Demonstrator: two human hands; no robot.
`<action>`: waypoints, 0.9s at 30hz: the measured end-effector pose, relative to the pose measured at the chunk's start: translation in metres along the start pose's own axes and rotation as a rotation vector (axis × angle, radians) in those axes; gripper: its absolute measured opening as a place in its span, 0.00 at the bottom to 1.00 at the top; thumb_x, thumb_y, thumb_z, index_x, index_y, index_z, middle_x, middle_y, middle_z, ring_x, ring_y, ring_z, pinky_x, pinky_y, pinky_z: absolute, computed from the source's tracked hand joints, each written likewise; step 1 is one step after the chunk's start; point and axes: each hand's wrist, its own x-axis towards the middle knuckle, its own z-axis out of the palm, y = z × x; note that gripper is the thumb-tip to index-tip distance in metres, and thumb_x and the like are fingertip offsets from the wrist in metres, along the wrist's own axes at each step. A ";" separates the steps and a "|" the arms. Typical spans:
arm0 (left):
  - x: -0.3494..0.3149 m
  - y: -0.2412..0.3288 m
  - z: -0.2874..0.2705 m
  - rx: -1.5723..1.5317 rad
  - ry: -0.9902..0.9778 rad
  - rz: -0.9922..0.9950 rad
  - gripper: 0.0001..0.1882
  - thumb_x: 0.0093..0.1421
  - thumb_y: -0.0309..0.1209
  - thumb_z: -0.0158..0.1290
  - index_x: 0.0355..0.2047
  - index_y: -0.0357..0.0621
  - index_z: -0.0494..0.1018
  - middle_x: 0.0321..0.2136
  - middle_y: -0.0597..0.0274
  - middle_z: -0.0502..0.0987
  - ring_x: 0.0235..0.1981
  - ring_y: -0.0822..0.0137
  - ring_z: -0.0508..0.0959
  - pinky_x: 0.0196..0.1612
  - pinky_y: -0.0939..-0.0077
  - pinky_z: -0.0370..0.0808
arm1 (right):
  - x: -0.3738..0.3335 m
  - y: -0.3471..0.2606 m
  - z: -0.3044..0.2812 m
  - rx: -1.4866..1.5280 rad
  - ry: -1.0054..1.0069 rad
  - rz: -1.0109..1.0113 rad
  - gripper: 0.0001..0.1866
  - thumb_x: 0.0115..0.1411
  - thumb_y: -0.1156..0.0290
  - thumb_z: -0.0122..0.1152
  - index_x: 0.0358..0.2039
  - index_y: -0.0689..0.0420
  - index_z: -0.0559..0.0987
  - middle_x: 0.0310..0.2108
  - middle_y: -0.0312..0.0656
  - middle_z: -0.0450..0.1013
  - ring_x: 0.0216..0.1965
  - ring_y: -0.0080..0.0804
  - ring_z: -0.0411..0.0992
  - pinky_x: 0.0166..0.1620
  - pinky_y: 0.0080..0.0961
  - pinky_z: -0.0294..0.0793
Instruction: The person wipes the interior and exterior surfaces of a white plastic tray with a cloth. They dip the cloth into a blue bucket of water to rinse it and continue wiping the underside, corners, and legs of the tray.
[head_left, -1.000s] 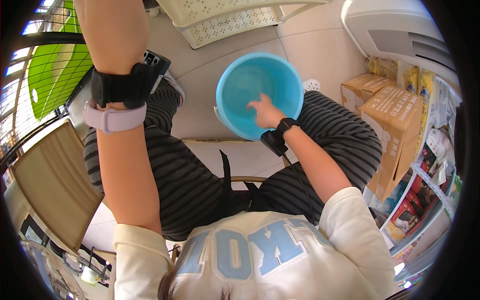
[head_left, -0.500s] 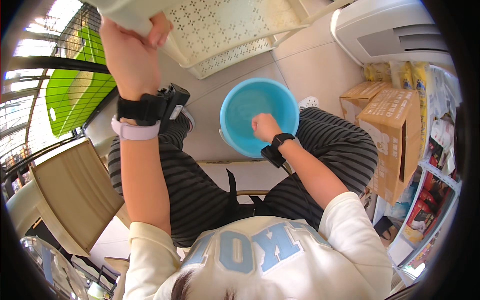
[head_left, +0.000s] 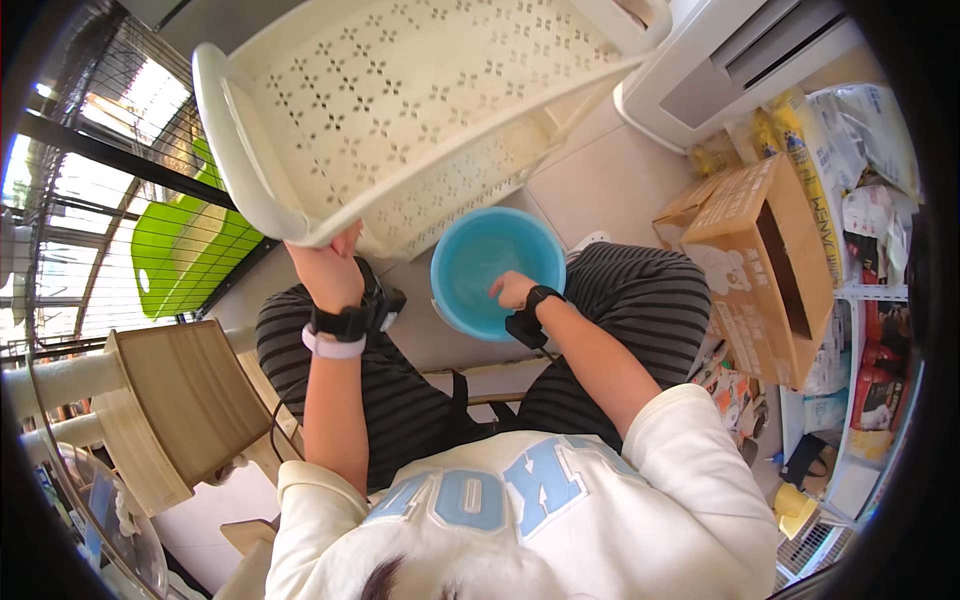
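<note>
A cream plastic shelf cart (head_left: 420, 90) with a flower-shaped hole pattern stands in front of me, its upper tier tilted in the view. My left hand (head_left: 325, 272) grips the underside of its near left corner, with fingertips showing below the rim and the rest of the grip hidden. Between my knees sits a light blue bucket (head_left: 447, 240) holding what looks like clear water. Over its near right side hangs my right hand (head_left: 513, 290), fingers loosely bent and slightly apart, with nothing visible in them.
Left are a black wire cage (head_left: 75, 215), a green tray (head_left: 165, 265) and a tan-topped stand (head_left: 185, 400). On the right are an opened cardboard box (head_left: 745, 250), a white appliance (head_left: 720, 75), yellow bags (head_left: 800, 135) and a shelf (head_left: 850, 380) with packages.
The view has shifted, showing more of the cart. My left hand has come lower and closer to me at the cart's corner. My right hand's fingers have loosened from a fist over the bucket.
</note>
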 end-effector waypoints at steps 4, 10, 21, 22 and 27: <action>-0.034 0.009 -0.005 -0.048 0.130 -0.036 0.11 0.67 0.38 0.35 0.35 0.44 0.62 0.10 0.72 0.54 0.13 0.75 0.54 0.21 0.80 0.57 | -0.017 -0.018 0.001 0.300 0.165 0.035 0.05 0.43 0.81 0.57 0.24 0.62 0.75 0.18 0.45 0.73 0.20 0.37 0.73 0.26 0.33 0.72; -0.073 0.007 -0.015 0.028 0.121 -0.094 0.12 0.66 0.37 0.37 0.40 0.46 0.65 0.14 0.72 0.58 0.14 0.77 0.55 0.21 0.80 0.58 | 0.005 0.006 0.012 -0.307 0.190 0.067 0.06 0.45 0.80 0.55 0.26 0.61 0.78 0.30 0.54 0.74 0.34 0.46 0.74 0.39 0.35 0.75; -0.108 -0.007 -0.060 0.526 0.034 -0.039 0.05 0.60 0.18 0.42 0.36 0.33 0.66 0.27 0.58 0.71 0.23 0.68 0.69 0.27 0.76 0.67 | -0.095 -0.073 -0.034 0.529 0.242 -0.238 0.10 0.52 0.76 0.56 0.34 0.67 0.75 0.34 0.49 0.74 0.34 0.34 0.75 0.38 0.32 0.76; -0.110 -0.009 -0.067 0.662 0.001 0.040 0.05 0.60 0.18 0.42 0.36 0.33 0.66 0.27 0.57 0.71 0.23 0.68 0.69 0.27 0.76 0.67 | -0.122 -0.083 -0.043 0.532 0.252 -0.231 0.10 0.52 0.76 0.56 0.34 0.67 0.75 0.34 0.49 0.74 0.34 0.34 0.75 0.38 0.32 0.76; -0.118 0.005 -0.050 0.696 0.034 0.154 0.07 0.63 0.22 0.41 0.40 0.32 0.64 0.34 0.53 0.71 0.29 0.64 0.71 0.33 0.71 0.70 | -0.206 -0.077 -0.058 1.279 0.253 -0.608 0.10 0.57 0.77 0.48 0.41 0.63 0.70 0.31 0.41 0.69 0.27 0.31 0.71 0.34 0.25 0.75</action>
